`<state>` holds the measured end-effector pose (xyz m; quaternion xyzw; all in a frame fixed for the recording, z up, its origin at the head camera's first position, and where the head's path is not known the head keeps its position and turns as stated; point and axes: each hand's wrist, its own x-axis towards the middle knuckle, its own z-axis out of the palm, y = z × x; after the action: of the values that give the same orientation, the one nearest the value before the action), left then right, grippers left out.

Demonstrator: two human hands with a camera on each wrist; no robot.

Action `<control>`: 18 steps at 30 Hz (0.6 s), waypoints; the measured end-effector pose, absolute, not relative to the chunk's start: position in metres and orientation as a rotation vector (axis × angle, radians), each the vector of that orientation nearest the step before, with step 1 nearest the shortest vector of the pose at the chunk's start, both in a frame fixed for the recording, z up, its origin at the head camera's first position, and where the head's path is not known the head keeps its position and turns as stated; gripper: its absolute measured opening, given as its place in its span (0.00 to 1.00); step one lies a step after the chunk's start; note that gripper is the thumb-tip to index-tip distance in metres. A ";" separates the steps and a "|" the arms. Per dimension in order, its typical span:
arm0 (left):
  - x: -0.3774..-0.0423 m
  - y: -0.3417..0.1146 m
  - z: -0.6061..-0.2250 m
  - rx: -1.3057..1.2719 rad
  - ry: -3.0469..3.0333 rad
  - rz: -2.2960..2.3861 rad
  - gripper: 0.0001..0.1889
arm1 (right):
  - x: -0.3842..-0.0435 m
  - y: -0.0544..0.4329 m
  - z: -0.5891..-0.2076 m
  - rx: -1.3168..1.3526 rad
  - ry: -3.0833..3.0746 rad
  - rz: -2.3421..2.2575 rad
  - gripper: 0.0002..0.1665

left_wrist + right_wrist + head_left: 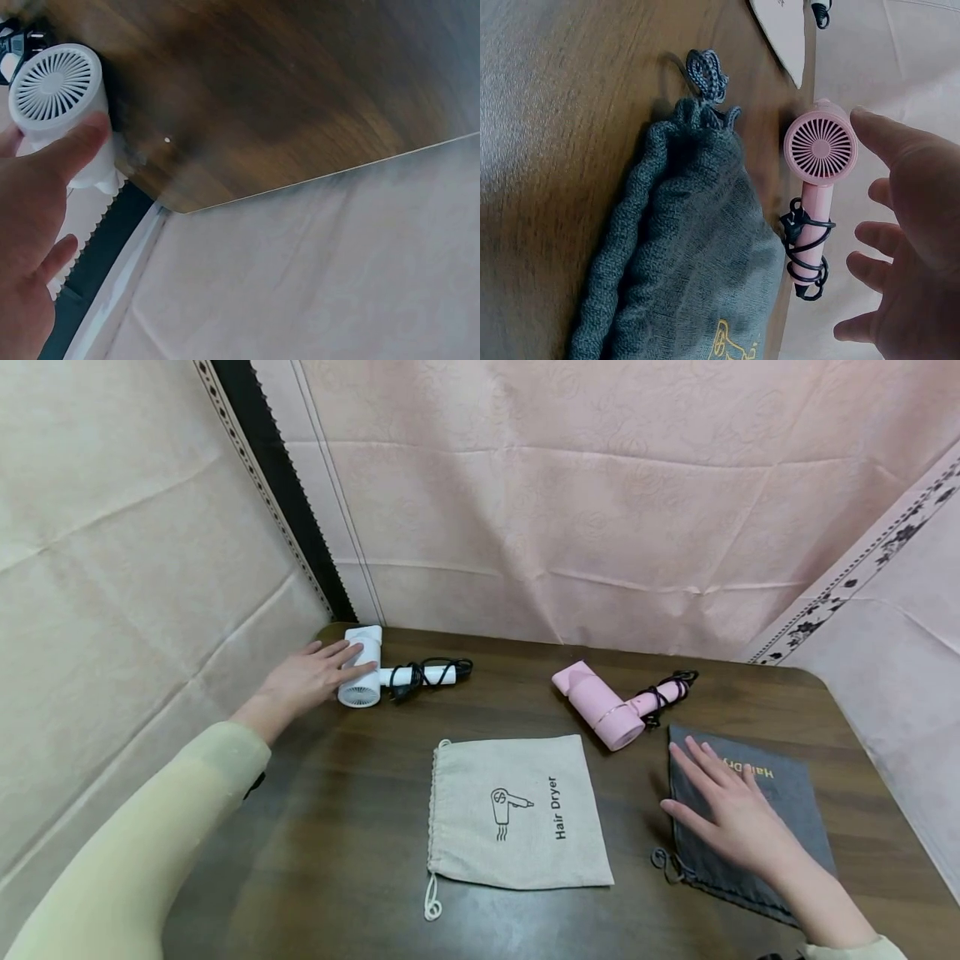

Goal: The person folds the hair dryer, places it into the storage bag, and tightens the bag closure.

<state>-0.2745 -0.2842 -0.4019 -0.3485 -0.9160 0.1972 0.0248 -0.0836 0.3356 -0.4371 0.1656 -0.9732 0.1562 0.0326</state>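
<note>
In the head view, my left hand point(309, 678) reaches to a white hair dryer point(362, 685) at the table's far left, its extended fingers lying over the barrel. The left wrist view shows the dryer's round vent point(54, 84) with a fingertip against its side. Above a dark grey drawstring bag point(780, 818) my right hand point(738, 822) is spread, fingers apart and nothing held; whether it touches the cloth I cannot tell. Beyond that bag lies a pink hair dryer point(603, 708), its black cord wrapped round the handle. Between the hands, a beige drawstring bag point(517, 860) printed "Hair Dryer" lies flat.
The brown wooden table point(322, 860) has rounded corners. Pale patterned cloth point(585, 527) hangs behind it, with more cloth point(135, 568) along the left side. A black strip point(292, 485) runs down the left cloth to the table's far corner.
</note>
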 end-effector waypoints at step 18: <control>-0.263 -0.273 -0.414 -1.203 -2.715 0.457 0.42 | -0.086 0.327 -0.436 0.551 -2.994 0.473 0.50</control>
<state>-0.2627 -0.2729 -0.4138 -0.3995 -0.9015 0.1517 0.0687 -0.0856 0.3265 -0.4364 0.1787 -0.9714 0.1534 0.0304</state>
